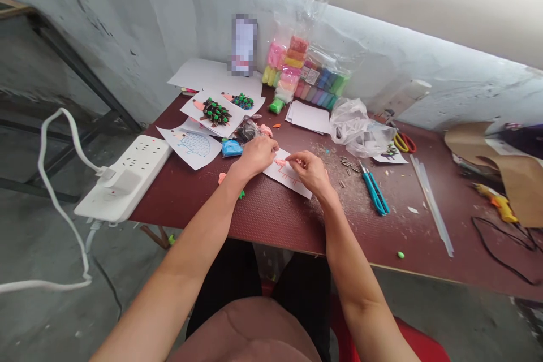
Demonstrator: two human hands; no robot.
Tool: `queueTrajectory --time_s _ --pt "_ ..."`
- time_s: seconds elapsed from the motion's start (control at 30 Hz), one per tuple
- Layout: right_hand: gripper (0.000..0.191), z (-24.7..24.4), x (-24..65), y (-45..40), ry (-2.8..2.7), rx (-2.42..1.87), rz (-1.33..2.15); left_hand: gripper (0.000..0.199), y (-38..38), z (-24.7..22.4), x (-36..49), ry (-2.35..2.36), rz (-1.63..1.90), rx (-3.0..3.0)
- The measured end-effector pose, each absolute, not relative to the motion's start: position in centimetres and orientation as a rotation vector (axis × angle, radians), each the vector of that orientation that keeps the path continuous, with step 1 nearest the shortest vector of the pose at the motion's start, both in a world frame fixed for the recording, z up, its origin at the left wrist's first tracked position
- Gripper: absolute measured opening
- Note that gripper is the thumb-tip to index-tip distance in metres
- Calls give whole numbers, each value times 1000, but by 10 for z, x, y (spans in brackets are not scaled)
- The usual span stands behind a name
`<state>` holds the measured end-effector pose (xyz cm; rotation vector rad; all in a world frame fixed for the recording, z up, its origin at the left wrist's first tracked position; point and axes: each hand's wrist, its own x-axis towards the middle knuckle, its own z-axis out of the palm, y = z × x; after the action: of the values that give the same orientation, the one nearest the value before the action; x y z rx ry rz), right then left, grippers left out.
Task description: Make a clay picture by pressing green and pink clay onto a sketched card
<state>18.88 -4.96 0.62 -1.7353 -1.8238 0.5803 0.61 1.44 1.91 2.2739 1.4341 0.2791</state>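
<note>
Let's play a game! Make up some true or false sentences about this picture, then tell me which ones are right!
1. The right hand is over a white paper with pink clay on it. True.
2. The left hand is holding the teal utility knife. False: the knife lies on the table, to the right of both hands.
3. The white power strip is at the table's right end. False: it is at the left end.
4. The bag of coloured clay stands near the wall. True.

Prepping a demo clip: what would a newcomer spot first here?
The left hand and right hand sit together mid-frame over a white paper sheet with pink clay on it, on a dark red table. Beyond them lies a hedgehog picture with dark, green-dotted clay spines. A clear bag of coloured clay stands at the back by the wall.
</note>
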Motion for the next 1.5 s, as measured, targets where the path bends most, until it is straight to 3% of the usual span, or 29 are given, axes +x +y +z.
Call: queueTrajectory --time_s 0.27,1.5 --pt "42 6 184 -52 -2087 -1797 445 33 15 17 8 1410 200 2299" --pt "36 -10 172 -41 -2127 -1742 424 30 19 13 4 1357 261 2266"
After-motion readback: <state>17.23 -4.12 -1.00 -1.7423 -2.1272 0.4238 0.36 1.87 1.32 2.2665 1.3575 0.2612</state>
